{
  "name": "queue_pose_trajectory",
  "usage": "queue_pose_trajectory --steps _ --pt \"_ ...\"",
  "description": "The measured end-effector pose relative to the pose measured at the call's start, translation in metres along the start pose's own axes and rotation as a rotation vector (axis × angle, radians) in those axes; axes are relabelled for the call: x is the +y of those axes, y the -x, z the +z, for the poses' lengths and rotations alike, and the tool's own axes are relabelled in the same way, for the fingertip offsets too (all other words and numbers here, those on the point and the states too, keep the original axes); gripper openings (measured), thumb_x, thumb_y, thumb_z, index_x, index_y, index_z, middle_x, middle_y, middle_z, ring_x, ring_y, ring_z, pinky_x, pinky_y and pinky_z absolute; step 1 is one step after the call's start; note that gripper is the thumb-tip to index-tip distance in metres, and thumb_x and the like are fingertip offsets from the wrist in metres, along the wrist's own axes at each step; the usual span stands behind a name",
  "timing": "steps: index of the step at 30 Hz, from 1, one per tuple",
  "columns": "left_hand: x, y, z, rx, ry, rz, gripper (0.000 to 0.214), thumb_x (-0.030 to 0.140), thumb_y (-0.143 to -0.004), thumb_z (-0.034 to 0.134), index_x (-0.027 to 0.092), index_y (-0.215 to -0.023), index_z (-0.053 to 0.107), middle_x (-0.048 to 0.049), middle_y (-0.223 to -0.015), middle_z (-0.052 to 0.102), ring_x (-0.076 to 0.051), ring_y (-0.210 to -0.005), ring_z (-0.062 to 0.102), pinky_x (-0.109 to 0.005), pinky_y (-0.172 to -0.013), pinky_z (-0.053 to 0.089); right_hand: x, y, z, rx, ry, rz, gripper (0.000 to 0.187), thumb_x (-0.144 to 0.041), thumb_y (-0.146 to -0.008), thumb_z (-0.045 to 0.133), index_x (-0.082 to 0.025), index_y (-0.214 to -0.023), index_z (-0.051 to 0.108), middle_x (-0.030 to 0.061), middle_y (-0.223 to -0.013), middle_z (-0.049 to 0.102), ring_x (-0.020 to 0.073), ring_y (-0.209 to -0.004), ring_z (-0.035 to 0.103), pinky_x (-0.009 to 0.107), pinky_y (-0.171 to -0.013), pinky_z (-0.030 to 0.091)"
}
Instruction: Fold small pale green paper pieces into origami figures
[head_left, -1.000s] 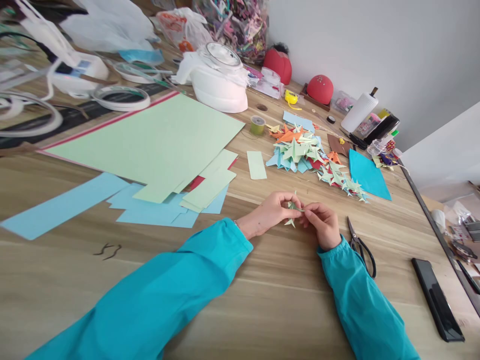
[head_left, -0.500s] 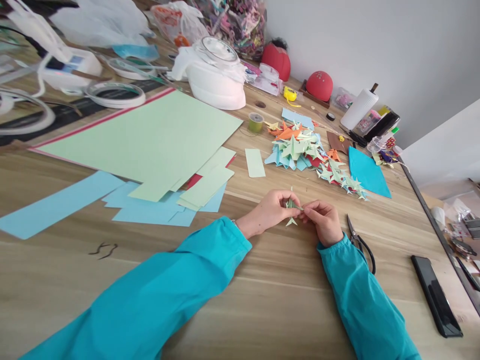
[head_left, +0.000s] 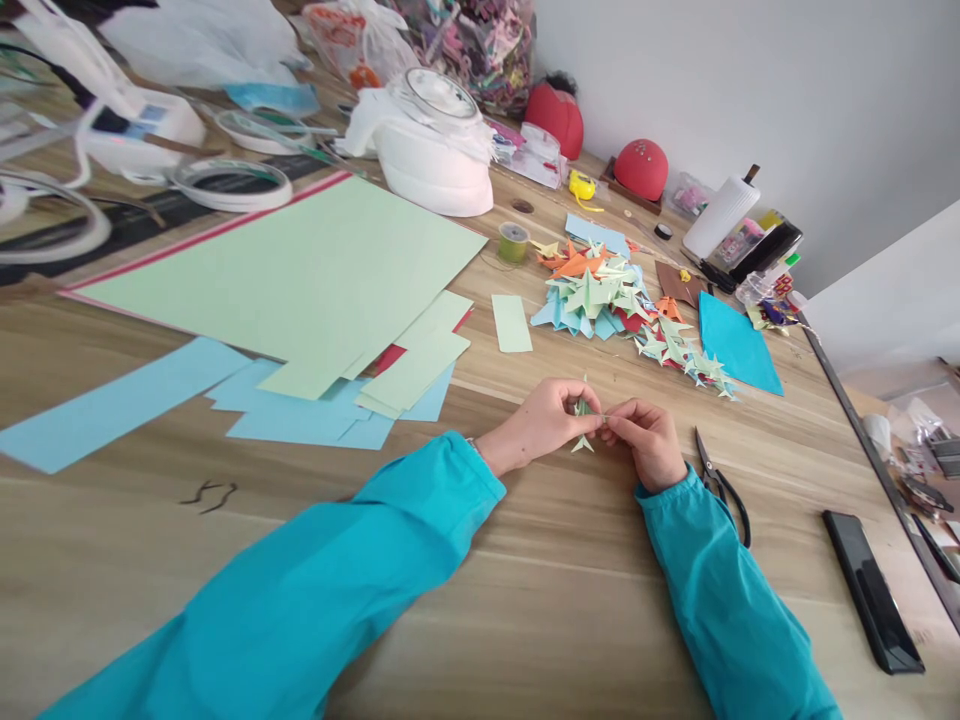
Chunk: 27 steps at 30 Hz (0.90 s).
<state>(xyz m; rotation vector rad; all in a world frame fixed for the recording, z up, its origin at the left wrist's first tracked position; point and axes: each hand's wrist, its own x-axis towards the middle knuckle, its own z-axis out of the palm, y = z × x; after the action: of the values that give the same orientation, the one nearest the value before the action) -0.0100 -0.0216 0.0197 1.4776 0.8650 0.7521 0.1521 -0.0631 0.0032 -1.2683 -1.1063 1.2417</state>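
My left hand [head_left: 541, 422] and my right hand [head_left: 648, 441] meet over the wooden table [head_left: 525, 600], both pinching a small pale green folded paper crane [head_left: 582, 424] between their fingertips. Its pointed tips stick out above and below my fingers. Both sleeves are teal. Just beyond my hands lies a pile of folded paper cranes [head_left: 611, 300] in green, blue, orange and red, with a trail of small green ones [head_left: 682, 358] running to the right.
Black scissors [head_left: 721, 488] lie right of my right hand, a black phone [head_left: 871, 592] further right. Large green sheet [head_left: 292, 270], blue paper strips [head_left: 105, 405], green strip [head_left: 512, 323], blue square [head_left: 733, 345], thread spool [head_left: 513, 242], white container [head_left: 435, 150], tape rolls and bags at the back.
My hands have stayed almost in place, working the small green crane between the fingertips; the view has shifted slightly.
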Motion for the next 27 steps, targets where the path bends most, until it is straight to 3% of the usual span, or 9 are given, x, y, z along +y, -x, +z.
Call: queue_pose_trajectory --steps 11,27 --pt "0.0005 -0.0004 0.0013 -0.030 0.222 -0.081 0.004 0.014 -0.066 0.063 0.014 -0.067 0.059 0.0018 -0.054 0.060 -0.008 -0.050 0.053 -0.019 -0.048 0.038 0.0059 0.0008 -0.0063 -0.065 -0.029 -0.064 0.012 -0.025 -0.067 0.074 -0.018 -0.075 0.068 0.0008 -0.064 0.069 0.0124 -0.058 0.061 0.025 -0.059 0.048" --pt "0.0024 0.0002 0.0014 0.006 0.109 -0.059 0.006 0.018 -0.066 0.064 0.013 -0.069 0.061 -0.0001 -0.056 0.061 -0.009 -0.051 0.051 -0.019 -0.047 0.037 0.0033 -0.0008 -0.0014 -0.008 0.049 -0.044 0.019 -0.036 -0.068 0.073 -0.018 -0.071 0.066 -0.0002 -0.061 0.066 0.0117 -0.056 0.058 0.026 -0.058 0.048"
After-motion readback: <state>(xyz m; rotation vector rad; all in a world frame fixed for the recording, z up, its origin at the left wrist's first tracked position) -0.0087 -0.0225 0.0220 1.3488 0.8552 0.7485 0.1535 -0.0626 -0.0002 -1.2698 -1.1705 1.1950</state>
